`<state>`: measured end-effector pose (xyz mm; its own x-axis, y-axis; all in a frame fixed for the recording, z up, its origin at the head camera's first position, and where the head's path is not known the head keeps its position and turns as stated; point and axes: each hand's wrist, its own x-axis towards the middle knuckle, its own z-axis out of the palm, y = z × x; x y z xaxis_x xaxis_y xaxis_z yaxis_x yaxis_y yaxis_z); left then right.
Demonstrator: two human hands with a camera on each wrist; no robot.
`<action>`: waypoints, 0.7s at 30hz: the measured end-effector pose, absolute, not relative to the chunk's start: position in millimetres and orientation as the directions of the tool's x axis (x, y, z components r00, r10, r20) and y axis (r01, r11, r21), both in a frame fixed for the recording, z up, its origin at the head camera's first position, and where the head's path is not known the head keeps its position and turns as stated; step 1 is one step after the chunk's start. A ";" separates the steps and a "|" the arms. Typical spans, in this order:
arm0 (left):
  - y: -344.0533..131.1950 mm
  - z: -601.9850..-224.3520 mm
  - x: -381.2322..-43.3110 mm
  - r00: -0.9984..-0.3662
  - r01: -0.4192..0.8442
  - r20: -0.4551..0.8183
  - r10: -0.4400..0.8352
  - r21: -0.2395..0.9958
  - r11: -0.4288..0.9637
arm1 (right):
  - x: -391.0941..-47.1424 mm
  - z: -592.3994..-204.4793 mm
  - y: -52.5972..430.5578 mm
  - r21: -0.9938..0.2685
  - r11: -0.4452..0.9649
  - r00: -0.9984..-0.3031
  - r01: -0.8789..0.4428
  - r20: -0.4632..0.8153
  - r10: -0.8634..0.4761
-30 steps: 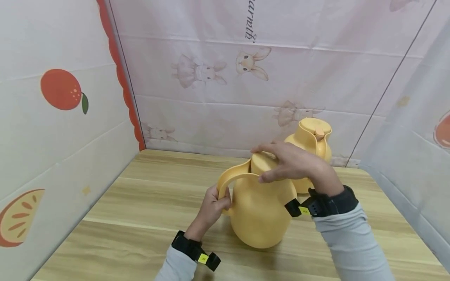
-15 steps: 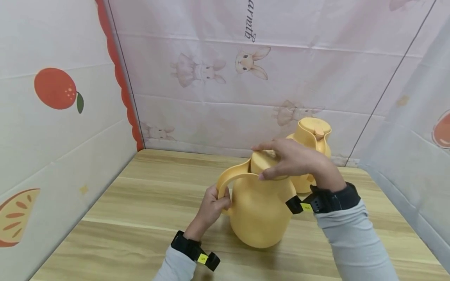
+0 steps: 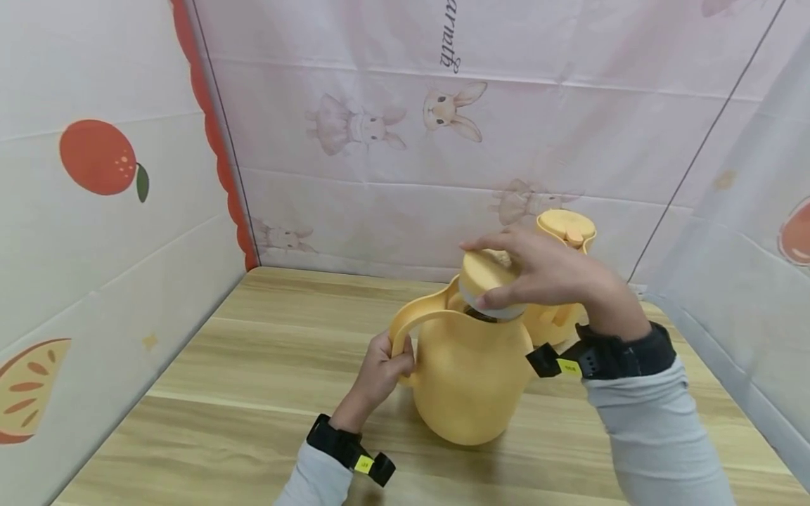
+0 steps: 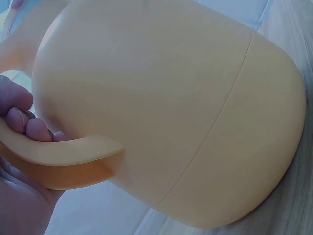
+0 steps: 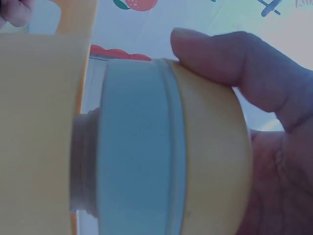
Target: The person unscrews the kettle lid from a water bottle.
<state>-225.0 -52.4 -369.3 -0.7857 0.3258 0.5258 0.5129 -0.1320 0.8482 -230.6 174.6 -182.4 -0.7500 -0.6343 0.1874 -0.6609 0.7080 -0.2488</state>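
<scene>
A yellow jug (image 3: 471, 379) stands upright on the wooden table. My left hand (image 3: 382, 365) grips its looped handle (image 3: 405, 330), and the fingers wrap round the handle in the left wrist view. My right hand (image 3: 544, 270) holds the jug's round lid (image 3: 484, 274) from above, thumb on the near side. The lid is raised over the mouth and a little tilted. In the right wrist view the lid (image 5: 210, 147) shows a pale lower band and a narrower stopper (image 5: 84, 164) under it, close to the jug's rim. The inside of the jug is hidden.
A second yellow jug (image 3: 566, 225) with its lid on stands behind the right hand, partly covered by it. The wooden table (image 3: 266, 393) meets a pink rabbit-print sheet (image 3: 380, 225) at the back and a fruit-print sheet (image 3: 145, 295) at the left.
The lid has come up out of the jug's mouth with my right hand, which has moved up and slightly right. My left hand and the jug have hardly moved.
</scene>
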 end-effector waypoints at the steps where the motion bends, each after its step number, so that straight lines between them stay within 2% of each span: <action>1: -52.5 -369.2 -224.8 -0.786 0.513 0.526 0.326 0.848 -0.130 | -228.9 -181.8 175.5 -0.252 0.716 -0.759 -0.651 0.183 -0.625; 7: -52.2 -369.7 -224.7 -0.785 0.513 0.525 0.328 0.849 -0.128 | -220.1 -180.4 182.3 -0.248 0.758 -0.798 -0.603 0.214 -0.564; 21: -52.0 -369.7 -223.2 -0.792 0.502 0.514 0.328 0.855 -0.130 | -208.6 -181.4 209.3 -0.277 0.754 -0.800 -0.596 0.289 -0.526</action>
<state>-223.2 -52.0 -369.7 -0.7921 0.3285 0.5144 0.5017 -0.1297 0.8553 -208.6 209.3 -181.4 -0.7997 -0.5264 0.2888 -0.5961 0.7535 -0.2773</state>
